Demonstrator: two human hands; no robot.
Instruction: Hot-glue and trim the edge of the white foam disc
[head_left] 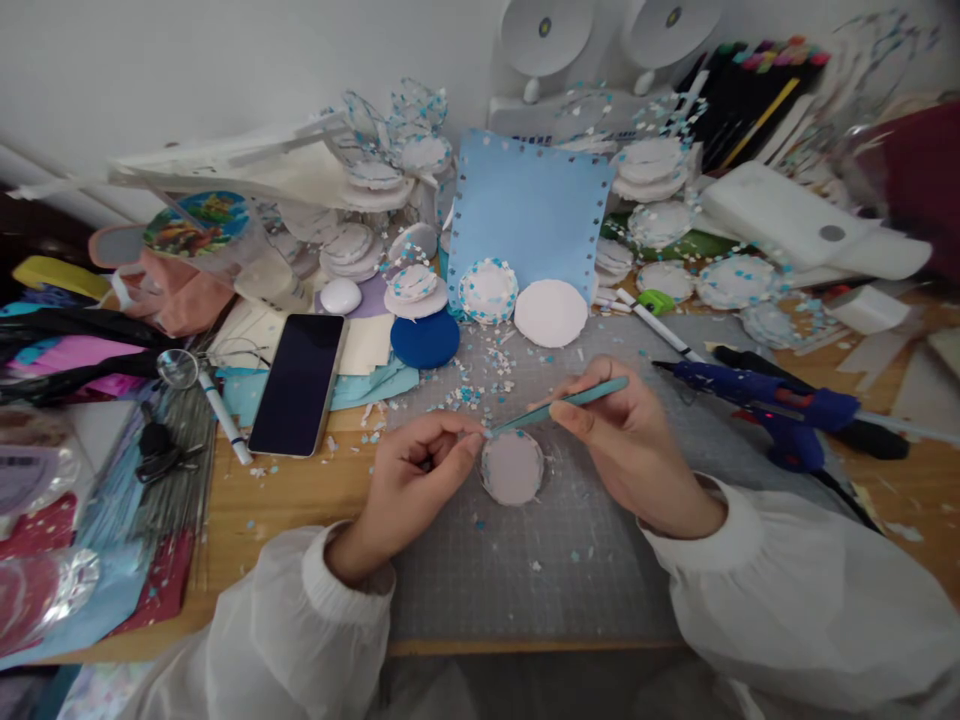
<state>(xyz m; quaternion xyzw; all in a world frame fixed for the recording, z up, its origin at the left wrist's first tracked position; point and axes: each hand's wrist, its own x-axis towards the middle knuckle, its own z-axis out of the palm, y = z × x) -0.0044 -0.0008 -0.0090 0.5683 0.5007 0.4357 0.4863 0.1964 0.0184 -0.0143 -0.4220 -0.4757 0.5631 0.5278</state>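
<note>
In my right hand point(630, 440) is a pair of teal tweezers point(577, 400), gripped between thumb and fingers, its tip pointing left. My left hand point(424, 475) is closed in a pinch close to that tip; whatever sits between its fingertips is too small to make out. Just below the tweezers' tip, a small round white disc point(513, 470) with a rim of blue and white bits lies flat on the grey cutting mat point(540, 580). Loose blue and white flakes point(480, 385) are scattered beyond my hands.
A blue glue gun point(772, 400) lies at the right, a phone point(298, 385) at the left. Behind stand a light-blue card point(531, 205), a plain white disc point(551, 312), a decorated disc point(488, 291) and a dark-blue disc point(425, 340). Left of the phone is a magnifying glass point(178, 369).
</note>
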